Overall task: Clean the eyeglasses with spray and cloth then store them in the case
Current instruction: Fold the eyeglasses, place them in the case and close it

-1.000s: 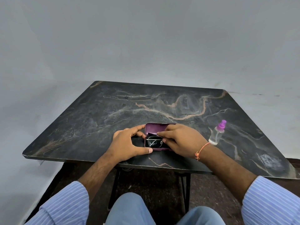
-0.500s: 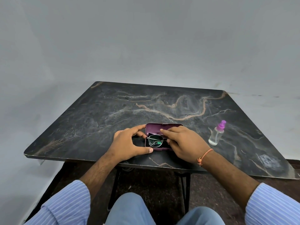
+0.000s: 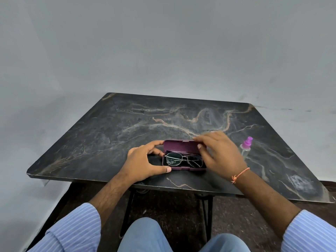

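Flanking open case [image 3: 180, 146]: spray bottle [image 3: 245, 149].

A dark, marble-patterned worktop [image 3: 112, 135] with pale and rust-coloured veins fills the middle of the view; a whitish scuffed patch [image 3: 300, 182] sits near its right front corner. Thin black legs [image 3: 127, 213] show under its near edge. Behind and to the left rises a plain grey wall [image 3: 163, 42]. Below the worktop lies a dark, reddish-brown speckled floor [image 3: 174, 206]. At the bottom are striped light-blue sleeves [image 3: 76, 231] and light-blue trousered knees [image 3: 145, 235].
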A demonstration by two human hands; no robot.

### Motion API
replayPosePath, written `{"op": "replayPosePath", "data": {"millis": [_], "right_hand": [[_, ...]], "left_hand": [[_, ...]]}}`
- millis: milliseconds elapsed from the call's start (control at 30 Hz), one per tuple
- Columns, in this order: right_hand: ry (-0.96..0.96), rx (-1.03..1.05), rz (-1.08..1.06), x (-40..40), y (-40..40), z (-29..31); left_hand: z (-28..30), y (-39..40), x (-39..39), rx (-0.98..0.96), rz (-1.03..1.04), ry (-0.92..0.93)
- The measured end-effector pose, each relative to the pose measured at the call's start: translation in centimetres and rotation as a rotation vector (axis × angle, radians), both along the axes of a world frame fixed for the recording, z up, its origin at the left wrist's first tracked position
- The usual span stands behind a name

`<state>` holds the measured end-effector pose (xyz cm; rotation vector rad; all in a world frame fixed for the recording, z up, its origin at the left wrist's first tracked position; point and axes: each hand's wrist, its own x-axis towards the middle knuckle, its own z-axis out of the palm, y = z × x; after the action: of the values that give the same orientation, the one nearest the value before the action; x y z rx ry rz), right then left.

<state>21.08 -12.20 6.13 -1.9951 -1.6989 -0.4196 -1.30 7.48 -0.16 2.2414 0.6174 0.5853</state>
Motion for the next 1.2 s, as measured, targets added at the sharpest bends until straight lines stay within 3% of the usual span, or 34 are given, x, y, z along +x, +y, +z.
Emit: {"op": "replayPosePath", "data": {"millis": [233,600,967,1200], "right_hand": [[0.242,-0.153,0.004,1.4,-0.8,-1.9],[0.432,-0.063,0.032,0.2,-2.4,-4.6],[0.724,0.002,0.083,1.3,-2.4,-5.7],[0.783,-0.009,0.086,1.6,-2.2,-5.6]], "left_hand": [[0.2,-0.2,-0.1,0.012,-0.005,-0.009],[0.4,-0.5,-0.1,0.054,0.009,-0.024],[0.8,-0.7,0.0,-0.052,0.045,-0.025],[1.1,-0.7,0.2,-0.091,0.041,0.0]]}}
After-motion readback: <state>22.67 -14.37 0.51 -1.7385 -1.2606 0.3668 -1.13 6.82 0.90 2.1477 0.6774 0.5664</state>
